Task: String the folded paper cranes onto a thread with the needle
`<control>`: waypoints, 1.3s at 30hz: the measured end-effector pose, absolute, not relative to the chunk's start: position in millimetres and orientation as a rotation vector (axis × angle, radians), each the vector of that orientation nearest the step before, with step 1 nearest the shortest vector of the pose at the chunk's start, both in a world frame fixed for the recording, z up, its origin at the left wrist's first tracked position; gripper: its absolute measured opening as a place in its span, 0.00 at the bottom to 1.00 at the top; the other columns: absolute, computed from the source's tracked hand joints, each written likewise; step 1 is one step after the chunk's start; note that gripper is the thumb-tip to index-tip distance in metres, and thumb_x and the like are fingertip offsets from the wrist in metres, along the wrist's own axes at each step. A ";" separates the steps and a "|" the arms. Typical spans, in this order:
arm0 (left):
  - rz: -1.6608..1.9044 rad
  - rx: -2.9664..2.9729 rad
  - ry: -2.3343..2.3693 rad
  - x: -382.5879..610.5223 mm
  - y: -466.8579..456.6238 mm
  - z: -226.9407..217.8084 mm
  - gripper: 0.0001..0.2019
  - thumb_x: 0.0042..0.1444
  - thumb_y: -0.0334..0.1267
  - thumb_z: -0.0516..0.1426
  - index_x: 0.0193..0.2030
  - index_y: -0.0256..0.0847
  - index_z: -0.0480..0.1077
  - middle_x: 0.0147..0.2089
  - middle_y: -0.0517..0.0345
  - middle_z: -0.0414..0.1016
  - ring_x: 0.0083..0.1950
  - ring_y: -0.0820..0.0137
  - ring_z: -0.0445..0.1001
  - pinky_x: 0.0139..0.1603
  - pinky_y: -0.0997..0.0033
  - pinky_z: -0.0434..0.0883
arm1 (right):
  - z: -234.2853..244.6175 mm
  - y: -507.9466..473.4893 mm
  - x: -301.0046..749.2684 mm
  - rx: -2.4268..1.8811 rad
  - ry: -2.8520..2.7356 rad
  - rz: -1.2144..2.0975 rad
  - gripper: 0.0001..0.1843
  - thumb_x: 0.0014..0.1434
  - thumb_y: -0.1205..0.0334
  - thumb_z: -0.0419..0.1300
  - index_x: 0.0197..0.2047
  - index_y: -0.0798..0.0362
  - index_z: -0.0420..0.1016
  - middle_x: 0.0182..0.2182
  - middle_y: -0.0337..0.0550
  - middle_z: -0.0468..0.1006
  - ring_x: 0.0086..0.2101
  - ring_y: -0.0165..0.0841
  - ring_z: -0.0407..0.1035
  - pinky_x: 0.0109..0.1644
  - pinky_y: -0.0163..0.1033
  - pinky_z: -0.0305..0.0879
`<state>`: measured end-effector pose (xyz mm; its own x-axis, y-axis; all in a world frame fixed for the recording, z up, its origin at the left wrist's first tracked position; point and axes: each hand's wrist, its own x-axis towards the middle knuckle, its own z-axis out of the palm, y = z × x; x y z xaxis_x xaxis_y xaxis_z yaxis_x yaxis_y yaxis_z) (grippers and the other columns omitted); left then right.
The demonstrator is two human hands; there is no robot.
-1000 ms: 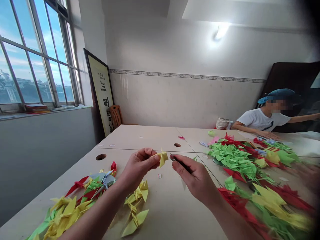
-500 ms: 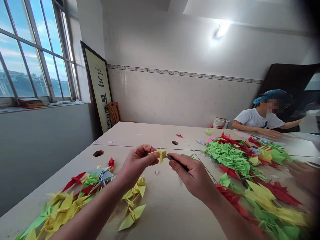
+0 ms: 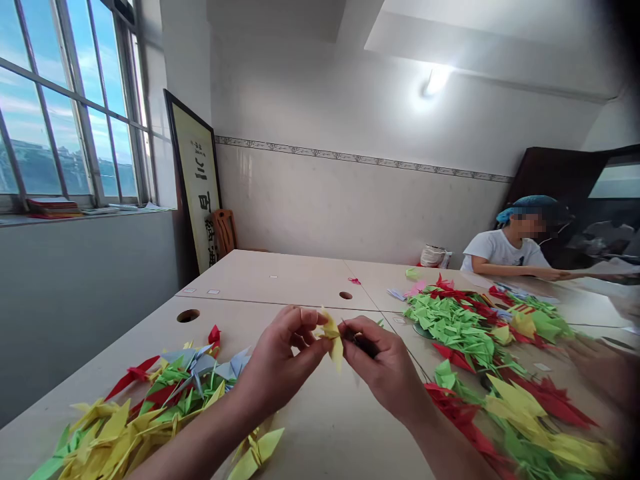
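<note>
Yellow folded paper, one piece, is pinched between the thumb and fingers of the left hand, raised above the middle of the surface. The right hand is curled round one dark, slim tool, its fingertips right at the paper's side; whether the tool itself touches the paper I cannot tell. The narrow pinch probably steadies the small piece while leaving its folds exposed to the right hand.

Toward the surface's left edge lies one mixed heap of folded pieces, likely kept there to be within the left hand's reach. It shows at least two pale blue and two red pieces; the yellow and green overlap too much to count. One yellow piece shows beside the left forearm, toward the near side.

Along the right side spreads a larger, mostly green pile, also uncountable, apparently set aside to leave working room between. One pinkish-red piece lies alone near the far edge, where one co-worker sits at the far right corner.
</note>
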<state>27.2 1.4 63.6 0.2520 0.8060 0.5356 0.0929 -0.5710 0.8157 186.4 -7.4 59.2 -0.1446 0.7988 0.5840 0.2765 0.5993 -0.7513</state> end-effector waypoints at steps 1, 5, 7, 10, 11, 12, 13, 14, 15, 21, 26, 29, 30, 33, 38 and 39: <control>1.363 1.816 0.783 28.7 0.9 63.4 0.08 0.49 0.34 0.58 0.38 0.40 0.69 0.39 0.54 0.70 0.36 0.71 0.69 0.35 0.73 0.67 | 57.8 -7.3 185.6 -0.886 -1.644 0.670 0.05 0.54 0.62 0.56 0.34 0.53 0.72 0.26 0.38 0.69 0.25 0.26 0.61 0.27 0.30 0.59; 1.276 1.610 0.593 34.0 2.0 61.8 0.06 0.49 0.34 0.58 0.35 0.38 0.70 0.36 0.54 0.74 0.38 0.70 0.71 0.40 0.71 0.69 | 56.8 -8.5 185.3 -0.894 -1.530 0.859 0.10 0.53 0.59 0.57 0.38 0.53 0.73 0.23 0.36 0.68 0.21 0.24 0.58 0.22 0.29 0.56; 1.327 1.566 0.615 33.2 6.0 60.3 0.05 0.48 0.34 0.59 0.33 0.37 0.70 0.34 0.55 0.74 0.36 0.71 0.71 0.39 0.73 0.69 | 61.9 -12.0 187.8 -0.914 -1.538 0.834 0.13 0.51 0.58 0.59 0.40 0.54 0.72 0.28 0.40 0.72 0.27 0.28 0.63 0.28 0.31 0.61; 1.464 1.571 0.710 27.6 13.9 58.2 0.06 0.47 0.34 0.60 0.33 0.38 0.70 0.34 0.56 0.74 0.36 0.71 0.72 0.38 0.73 0.69 | 71.6 -19.4 190.8 -0.964 -1.642 0.809 0.14 0.52 0.55 0.59 0.40 0.53 0.72 0.31 0.42 0.72 0.30 0.30 0.64 0.31 0.32 0.62; 1.503 1.589 0.735 25.5 15.9 57.8 0.06 0.47 0.34 0.60 0.33 0.38 0.70 0.34 0.56 0.74 0.36 0.71 0.72 0.38 0.73 0.69 | 73.5 -21.6 190.7 -0.981 -1.694 0.820 0.13 0.53 0.54 0.57 0.39 0.53 0.73 0.29 0.41 0.71 0.28 0.29 0.62 0.29 0.32 0.61; 1.537 1.614 0.754 23.7 17.1 57.6 0.06 0.47 0.34 0.60 0.34 0.39 0.70 0.34 0.56 0.73 0.35 0.71 0.72 0.38 0.73 0.70 | 74.2 -23.1 189.7 -0.993 -1.740 0.839 0.12 0.54 0.54 0.56 0.37 0.53 0.73 0.26 0.39 0.68 0.26 0.28 0.60 0.27 0.31 0.59; 1.564 1.647 0.767 22.5 17.6 57.6 0.06 0.47 0.34 0.60 0.34 0.39 0.70 0.34 0.57 0.73 0.35 0.71 0.72 0.38 0.73 0.70 | 73.9 -24.0 188.0 -0.999 -1.771 0.861 0.12 0.55 0.54 0.56 0.36 0.53 0.73 0.24 0.37 0.66 0.24 0.27 0.57 0.25 0.30 0.56; 1.580 1.686 0.778 21.8 17.4 57.7 0.06 0.47 0.34 0.59 0.34 0.39 0.70 0.34 0.57 0.72 0.35 0.71 0.72 0.38 0.73 0.70 | 72.7 -24.1 186.0 -0.999 -1.784 0.880 0.12 0.56 0.54 0.55 0.35 0.54 0.73 0.22 0.36 0.64 0.23 0.26 0.56 0.24 0.30 0.55; 1.586 1.730 0.787 21.8 16.6 57.8 0.05 0.48 0.34 0.59 0.34 0.39 0.70 0.34 0.57 0.72 0.35 0.71 0.71 0.38 0.73 0.70 | 71.0 -23.6 183.8 -0.994 -1.784 0.893 0.13 0.56 0.53 0.55 0.34 0.54 0.73 0.22 0.36 0.62 0.23 0.26 0.55 0.24 0.30 0.54; 1.560 1.938 0.839 23.9 12.1 59.2 0.05 0.49 0.33 0.57 0.35 0.39 0.71 0.35 0.55 0.71 0.36 0.70 0.71 0.37 0.74 0.70 | 65.9 -16.9 183.3 -0.954 -1.785 0.919 0.13 0.56 0.55 0.55 0.37 0.54 0.75 0.21 0.35 0.61 0.23 0.26 0.54 0.23 0.30 0.53; 1.473 1.847 0.827 24.5 11.8 57.3 0.05 0.50 0.35 0.57 0.34 0.39 0.70 0.35 0.55 0.72 0.35 0.71 0.71 0.35 0.75 0.68 | 67.5 -16.5 190.5 -0.905 -1.656 0.830 0.12 0.50 0.57 0.61 0.38 0.54 0.73 0.23 0.36 0.64 0.24 0.26 0.57 0.26 0.31 0.56; 1.313 1.829 0.760 30.0 9.9 53.0 0.04 0.50 0.36 0.57 0.32 0.39 0.69 0.32 0.56 0.72 0.34 0.71 0.69 0.34 0.75 0.67 | 64.2 -14.4 187.7 -0.892 -1.608 0.773 0.13 0.49 0.60 0.62 0.39 0.53 0.71 0.24 0.36 0.66 0.25 0.27 0.59 0.27 0.31 0.58; 1.269 1.828 0.745 32.1 9.6 51.5 0.04 0.50 0.36 0.56 0.32 0.38 0.69 0.32 0.56 0.72 0.34 0.71 0.69 0.34 0.74 0.67 | 62.2 -11.9 186.8 -0.894 -1.636 0.749 0.10 0.49 0.61 0.61 0.36 0.54 0.72 0.23 0.36 0.66 0.25 0.27 0.59 0.28 0.31 0.59; 1.237 1.815 0.815 33.1 13.0 49.4 0.07 0.50 0.37 0.55 0.36 0.38 0.68 0.36 0.54 0.72 0.35 0.70 0.70 0.35 0.72 0.67 | 52.5 4.5 191.9 -0.965 -1.652 0.634 0.08 0.51 0.58 0.59 0.28 0.55 0.71 0.23 0.36 0.69 0.26 0.28 0.62 0.29 0.31 0.59; 0.961 2.109 1.170 2.0 30.4 53.6 0.15 0.47 0.39 0.55 0.43 0.40 0.69 0.46 0.49 0.71 0.40 0.64 0.71 0.38 0.67 0.67 | 18.7 53.0 230.9 -1.327 -1.323 0.431 0.15 0.48 0.52 0.57 0.29 0.57 0.73 0.22 0.40 0.73 0.24 0.32 0.65 0.27 0.33 0.59; 0.808 2.187 1.215 -7.2 33.7 54.2 0.15 0.46 0.39 0.56 0.43 0.41 0.70 0.46 0.50 0.71 0.42 0.63 0.70 0.40 0.67 0.66 | 10.3 61.5 239.5 -1.361 -1.283 0.418 0.15 0.47 0.52 0.57 0.29 0.57 0.74 0.23 0.42 0.74 0.25 0.33 0.66 0.27 0.34 0.59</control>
<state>-7.2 33.7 54.2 0.4232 0.8704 0.2517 0.5690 -0.4715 0.6737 239.5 61.5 10.3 0.3360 0.8418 0.4224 0.4312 0.2612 -0.8636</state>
